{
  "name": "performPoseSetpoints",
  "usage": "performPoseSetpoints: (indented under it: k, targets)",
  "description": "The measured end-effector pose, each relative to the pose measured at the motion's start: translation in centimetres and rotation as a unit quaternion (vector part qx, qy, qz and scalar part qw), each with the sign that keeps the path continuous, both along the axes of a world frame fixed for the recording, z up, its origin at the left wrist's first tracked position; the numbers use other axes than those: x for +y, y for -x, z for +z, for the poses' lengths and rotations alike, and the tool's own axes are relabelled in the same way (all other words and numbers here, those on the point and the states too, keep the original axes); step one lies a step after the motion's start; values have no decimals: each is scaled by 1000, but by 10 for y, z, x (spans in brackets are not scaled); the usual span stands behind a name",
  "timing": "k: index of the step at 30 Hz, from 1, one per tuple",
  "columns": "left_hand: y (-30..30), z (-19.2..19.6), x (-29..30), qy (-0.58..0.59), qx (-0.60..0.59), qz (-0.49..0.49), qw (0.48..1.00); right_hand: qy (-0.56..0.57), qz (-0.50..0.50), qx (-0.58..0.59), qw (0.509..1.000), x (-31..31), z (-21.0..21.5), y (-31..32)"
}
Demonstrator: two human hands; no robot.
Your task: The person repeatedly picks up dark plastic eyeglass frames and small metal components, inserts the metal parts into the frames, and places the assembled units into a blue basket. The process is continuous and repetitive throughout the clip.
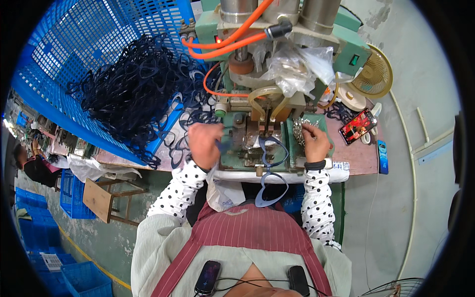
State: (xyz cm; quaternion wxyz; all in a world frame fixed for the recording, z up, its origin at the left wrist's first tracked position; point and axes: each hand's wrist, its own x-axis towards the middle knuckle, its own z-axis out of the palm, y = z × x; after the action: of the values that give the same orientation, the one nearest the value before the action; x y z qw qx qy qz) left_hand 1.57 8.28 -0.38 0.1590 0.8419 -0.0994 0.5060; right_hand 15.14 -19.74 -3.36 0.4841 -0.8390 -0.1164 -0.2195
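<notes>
Where blue frame (266, 162) sits, fingers (308, 129) either side

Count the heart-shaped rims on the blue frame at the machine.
2: upper rim between left hand and right hand; lower rim by the apron. Neither seems hidden.

From your right hand (317, 143), bare tabletop (358, 157) opens toward four o'clock; the press (280, 105) (orange hoses (247, 39) included) blocks you at eleven.

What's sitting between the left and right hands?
In the head view, the machine's green bed and a blue heart-shaped glasses frame lie between the left hand and right hand.
</notes>
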Motion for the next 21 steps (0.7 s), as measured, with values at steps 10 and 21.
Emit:
performPoseSetpoints:
  k: [10, 21]
  targets:
    - [5, 30, -80, -96, -24, -235, 967, -137, 232, 80, 960, 44, 58, 55]
    - [2, 22, -75, -110, -31, -358, 927, -152, 233, 151, 949, 60, 75, 54]
